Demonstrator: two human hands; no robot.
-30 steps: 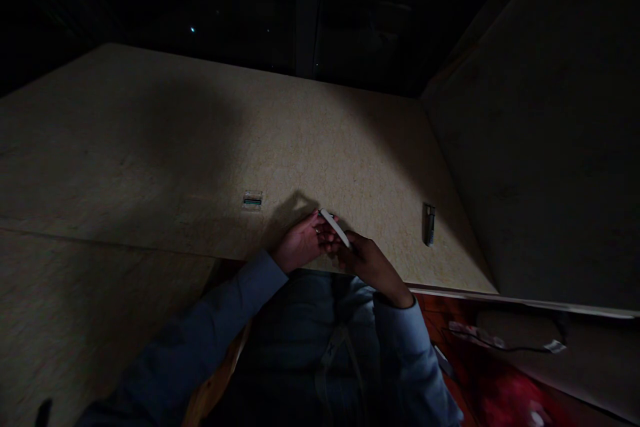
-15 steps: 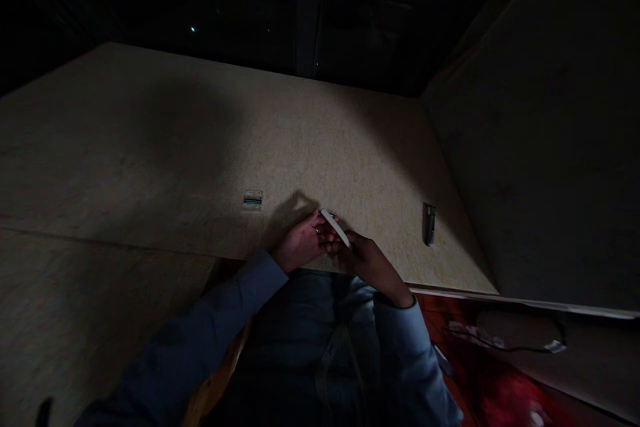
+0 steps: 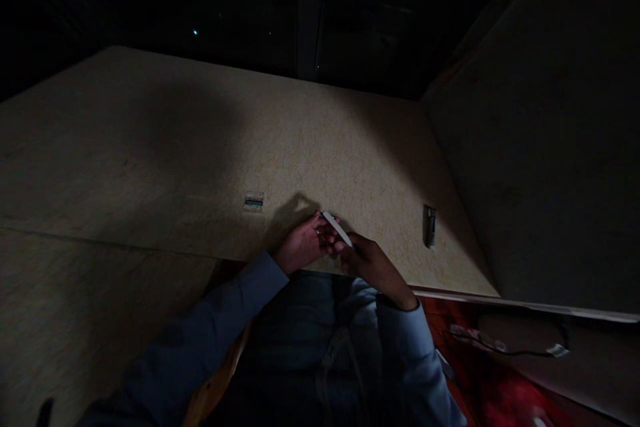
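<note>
Over the near edge of a beige speckled counter [image 3: 310,147], both my hands meet around a slim white stick-like object [image 3: 336,228]. My left hand [image 3: 301,245] curls its fingers against the object's far end. My right hand [image 3: 367,260] grips its near end. The object points up and to the left. What it is, I cannot make out in the dim light. Both sleeves are blue.
A small clear packet with a teal strip [image 3: 253,201] lies on the counter left of my hands. A dark narrow lighter-like object [image 3: 429,225] lies to the right near the side wall [image 3: 540,160]. White cables [image 3: 500,341] lie below the counter edge over a red floor.
</note>
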